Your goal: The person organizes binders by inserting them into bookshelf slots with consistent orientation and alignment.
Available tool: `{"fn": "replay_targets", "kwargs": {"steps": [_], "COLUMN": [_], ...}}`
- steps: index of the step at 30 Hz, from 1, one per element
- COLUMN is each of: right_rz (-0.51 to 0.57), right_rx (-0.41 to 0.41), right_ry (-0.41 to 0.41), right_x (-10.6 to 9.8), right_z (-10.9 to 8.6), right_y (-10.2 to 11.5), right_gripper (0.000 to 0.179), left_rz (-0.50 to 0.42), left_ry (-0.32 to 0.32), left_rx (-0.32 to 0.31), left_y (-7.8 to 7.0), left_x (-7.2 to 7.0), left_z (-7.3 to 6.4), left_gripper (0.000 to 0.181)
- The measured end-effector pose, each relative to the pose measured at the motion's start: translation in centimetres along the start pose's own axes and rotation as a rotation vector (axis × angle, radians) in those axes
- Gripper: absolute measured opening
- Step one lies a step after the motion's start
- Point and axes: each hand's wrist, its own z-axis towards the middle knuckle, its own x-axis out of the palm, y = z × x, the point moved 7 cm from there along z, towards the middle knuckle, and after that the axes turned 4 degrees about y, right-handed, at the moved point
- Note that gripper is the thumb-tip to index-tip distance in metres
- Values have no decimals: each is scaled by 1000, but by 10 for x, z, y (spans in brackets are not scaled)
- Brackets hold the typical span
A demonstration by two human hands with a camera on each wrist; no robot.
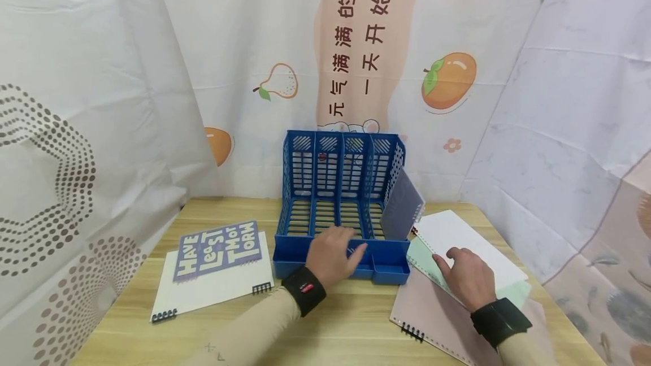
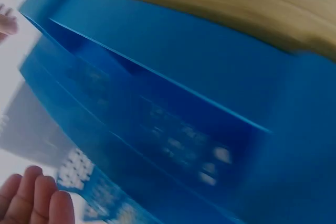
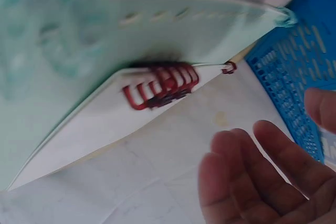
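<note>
A blue desk file organizer (image 1: 292,269) stands mid-table, with several upright slots behind a front tray. In its rightmost slot a purple-grey spiral notebook (image 1: 402,210) stands upright, jutting forward. My left hand (image 1: 330,256) is over the front tray, fingers loosely bent and holding nothing. Over the notebooks on the right hovers my right hand (image 1: 470,278), its fingers relaxed around nothing. Beneath it lie a white notebook (image 1: 473,242), a green notebook (image 1: 422,254) and a pink one (image 1: 422,298), overlapping. In the right wrist view, red binding rings (image 3: 163,85) show on the white notebook.
At the left, a purple notebook with white lettering (image 1: 218,250) lies on a cream spiral notebook (image 1: 203,296). A printed cloth (image 1: 244,168) hangs behind the wooden table (image 1: 325,326), and more cloth hangs on both sides.
</note>
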Motion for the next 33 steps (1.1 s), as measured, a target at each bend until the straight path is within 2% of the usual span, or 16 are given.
{"fn": "replay_targets", "kwargs": {"steps": [7,10,13,15,19,22,26,33], "right_rz": [-59,-91,-134,-159,-179,-196,-216,-199], "right_rx": [-29,-45,-54,-64,-100,-133,-162,-145], "right_ry": [82,106,140,162,192,196,223,307], "right_x": [10,14,18,20,23,25,30,35], "right_z": [5,5,5,5,5,5,6,6], "right_y": [-10,-13,-14,-13,-10,-9,-11,-17], "right_gripper": [41,40,40,40,39,38,36,32], "left_rz": [50,103,143,160,173,180,200,213], "left_ry": [78,132,203,257,368,425,452,488], "left_rx": [231,293,327,330,298,270,231,183], "left_y": [-59,-81,-99,-109,-122,-128,-132,-131], "left_x": [30,46,63,73,92,103,114,131], "left_z": [12,15,20,24,32,37,42,45], "left_gripper": [29,29,28,26,23,21,18,15]}}
